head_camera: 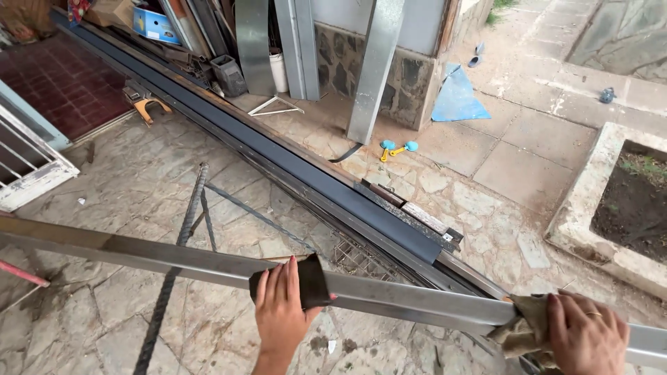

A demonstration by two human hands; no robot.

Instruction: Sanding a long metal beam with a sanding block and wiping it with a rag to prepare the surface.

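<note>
A long grey metal tube (174,258) runs across the lower view from left to right, above the stone floor. My left hand (280,312) presses a dark piece of abrasive paper (313,278) flat onto the tube's top near the middle. My right hand (587,333), a ring on one finger, grips a crumpled brownish rag (524,332) wrapped against the tube at the lower right.
A stack of long dark metal profiles (278,149) lies diagonally on the floor behind the tube. Rebar rods (184,236) lie underneath. Sheet-metal channels (375,66) lean on the wall. A blue tarp (458,97), small blue clamps (396,147) and a raised planter (625,201) are at the right.
</note>
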